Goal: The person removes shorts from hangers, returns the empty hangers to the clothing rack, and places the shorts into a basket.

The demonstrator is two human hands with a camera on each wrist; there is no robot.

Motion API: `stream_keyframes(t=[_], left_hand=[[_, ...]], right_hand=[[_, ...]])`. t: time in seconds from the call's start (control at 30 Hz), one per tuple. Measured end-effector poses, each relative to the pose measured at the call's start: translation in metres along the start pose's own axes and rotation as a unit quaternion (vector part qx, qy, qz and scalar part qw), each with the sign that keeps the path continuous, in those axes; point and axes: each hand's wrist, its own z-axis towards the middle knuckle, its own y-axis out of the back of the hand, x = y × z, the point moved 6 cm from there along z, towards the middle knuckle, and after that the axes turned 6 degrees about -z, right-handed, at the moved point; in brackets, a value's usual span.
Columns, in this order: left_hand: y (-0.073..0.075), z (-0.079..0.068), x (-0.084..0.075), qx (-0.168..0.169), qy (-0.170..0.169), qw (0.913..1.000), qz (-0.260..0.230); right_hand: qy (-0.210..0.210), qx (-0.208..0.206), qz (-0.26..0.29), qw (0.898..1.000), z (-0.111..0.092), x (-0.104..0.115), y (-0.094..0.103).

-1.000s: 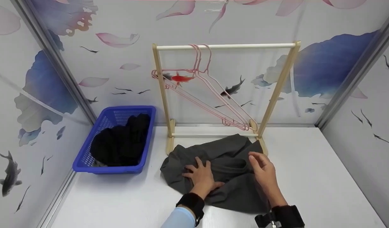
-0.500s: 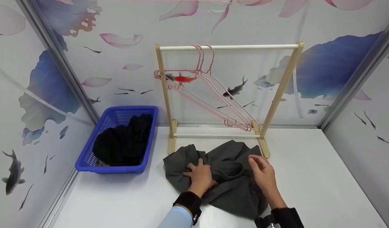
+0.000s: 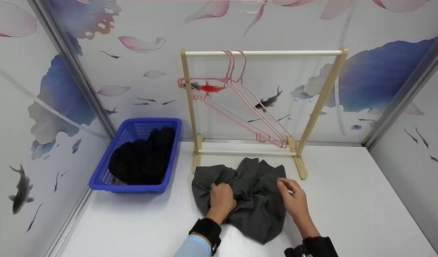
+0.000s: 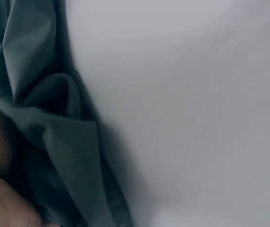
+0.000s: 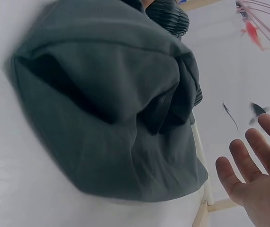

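Observation:
A crumpled dark grey garment (image 3: 261,214) lies bunched on the table. My left hand (image 3: 221,200) grips its left part with curled fingers, most of them hidden in the folds. The left wrist view catches only part of that hand (image 4: 4,198) against the cloth. At the garment's right edge, my right hand (image 3: 296,203) is held with relaxed fingers and nothing in them. In the right wrist view the fingers of this hand (image 5: 263,182) are spread beside the cloth, apart from it. A gathered elastic band (image 5: 170,19) shows at the garment's far side there.
Behind the garment stands a wooden rack (image 3: 325,92) with a white top bar; several pink hangers (image 3: 245,63) hang from it. To the left, a blue basket (image 3: 133,188) contains black clothing (image 3: 144,160). White table surface (image 3: 354,207) extends to the right.
My left hand went from spread flat on the cloth to gripping it. The garment has bunched up narrower, its right edge drawn leftward. My right hand stays beside it, nearly unmoved.

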Motion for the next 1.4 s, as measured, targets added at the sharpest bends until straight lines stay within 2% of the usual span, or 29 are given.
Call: stream_keyframes(t=[0.1,0.33,0.47,0.63,0.77,0.9,0.97,1.13,1.3,1.4], left_hand=[[0.001,0.001,0.001,-0.013,-0.013,0.9998,0.000],[0.002,0.000,0.001,-0.003,-0.008,0.9997,-0.023],[0.001,-0.004,0.004,-0.024,-0.007,0.9991,-0.034],[0.006,-0.009,0.011,-0.054,-0.010,0.9951,-0.083],[0.013,-0.011,0.024,-0.067,0.009,0.9847,-0.161],[0.016,-0.014,0.040,-0.070,0.043,0.9654,-0.247],[0.018,-0.015,0.045,-0.081,0.048,0.9560,-0.278],[0.024,-0.017,0.054,-0.105,0.044,0.9443,-0.309],[0.030,-0.016,0.061,-0.105,0.069,0.9356,-0.330],[0.034,-0.016,0.063,-0.100,0.077,0.9335,-0.336]], right_hand=[[-0.009,0.009,0.003,1.000,-0.001,-0.001,-0.002],[-0.022,0.021,0.011,0.999,-0.005,-0.006,-0.009],[-0.026,0.027,0.002,0.999,-0.008,-0.010,-0.013],[-0.031,0.035,-0.013,0.999,-0.012,-0.013,-0.017],[-0.026,0.042,-0.010,0.999,-0.015,-0.012,-0.019],[-0.026,0.044,-0.008,0.999,-0.017,-0.014,-0.020],[-0.026,0.045,-0.011,0.999,-0.017,-0.015,-0.020],[-0.025,0.051,-0.017,0.998,-0.015,-0.015,-0.019],[-0.023,0.045,-0.014,0.999,-0.011,-0.014,-0.017],[-0.021,0.044,-0.017,0.999,-0.010,-0.012,-0.016]])
